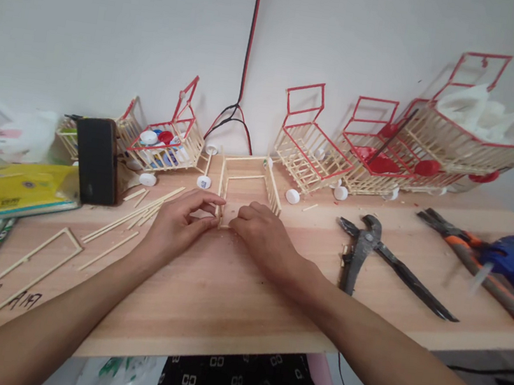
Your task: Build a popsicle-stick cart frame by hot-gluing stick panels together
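Presently the left hand (184,215) has thumb and forefinger pinching the near left corner of a small wooden frame (247,177), which stands mostly just beyond the fingers — the right hand (264,235) has its fingers curled and bunched together at the near edge, and whether they grip a stick there I cannot tell. Left of the left fingers lie loose sticks (132,214), with a phone (96,162) farther out; right of the right fingers rest black pliers (364,250) — then a blue glue gun (512,259).
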Demonstrator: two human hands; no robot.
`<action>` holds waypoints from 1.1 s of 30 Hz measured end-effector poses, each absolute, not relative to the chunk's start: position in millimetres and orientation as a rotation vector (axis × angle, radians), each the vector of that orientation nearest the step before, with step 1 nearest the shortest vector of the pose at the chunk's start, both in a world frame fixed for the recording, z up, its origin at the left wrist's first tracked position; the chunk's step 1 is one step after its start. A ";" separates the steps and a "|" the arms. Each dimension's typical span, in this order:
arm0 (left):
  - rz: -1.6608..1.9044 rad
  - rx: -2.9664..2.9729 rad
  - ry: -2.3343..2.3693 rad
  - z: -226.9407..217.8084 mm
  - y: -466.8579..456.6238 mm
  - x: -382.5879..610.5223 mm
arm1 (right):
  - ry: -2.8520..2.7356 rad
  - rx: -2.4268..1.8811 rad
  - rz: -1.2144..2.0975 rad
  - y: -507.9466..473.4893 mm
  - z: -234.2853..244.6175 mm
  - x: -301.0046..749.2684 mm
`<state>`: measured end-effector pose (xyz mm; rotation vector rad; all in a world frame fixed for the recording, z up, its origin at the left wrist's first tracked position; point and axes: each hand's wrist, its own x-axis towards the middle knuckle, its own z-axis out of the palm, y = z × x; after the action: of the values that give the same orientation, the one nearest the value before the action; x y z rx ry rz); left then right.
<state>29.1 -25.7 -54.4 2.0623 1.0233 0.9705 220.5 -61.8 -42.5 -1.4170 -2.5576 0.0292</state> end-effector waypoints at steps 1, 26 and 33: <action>0.970 2.068 1.023 -54.3 -25.7 29.1 | -2.554 -1.414 0.032 -61.8 -42.4 220.5; 0.935 2.101 1.069 -44.7 -28.3 32.7 | -2.568 -1.426 0.024 -60.8 -38.7 221.6; 0.944 2.079 1.050 -49.7 -26.7 31.0 | -2.536 -1.401 0.027 -61.9 -41.4 222.9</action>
<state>31.0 -26.7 -49.7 2.0790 1.0496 0.9439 222.9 -61.9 -41.4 -1.4005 -2.5358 0.0271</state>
